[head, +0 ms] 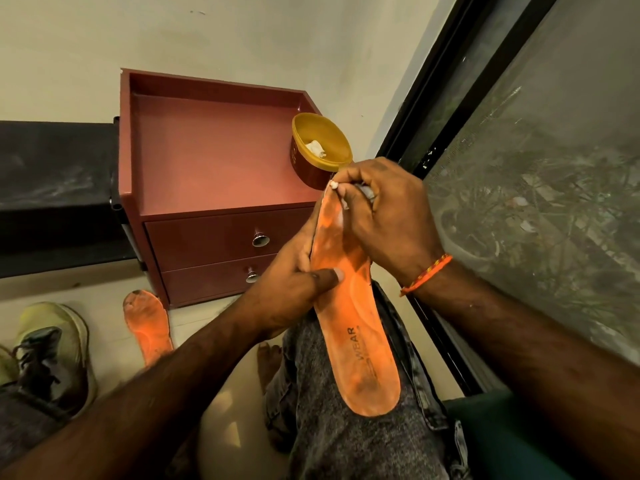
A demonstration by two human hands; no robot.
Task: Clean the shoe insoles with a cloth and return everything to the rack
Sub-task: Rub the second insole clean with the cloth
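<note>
Head view: your left hand (298,289) grips insole (356,323) at mid-length, thumb pressed on top face. Insole lies on your knee, long axis running away from you, heel near, toe far. Your right hand (384,216) at toe end, fingers curled round small cloth (337,190), only a scrap showing. Cloth on toe; uncleaned length lies toward you, so next wipe likely pulls heelward. Second insole (149,327) on floor beside shoe (52,355), nearer your left hand. Tub (320,154) on cabinet (214,161), just beyond right hand.
</note>
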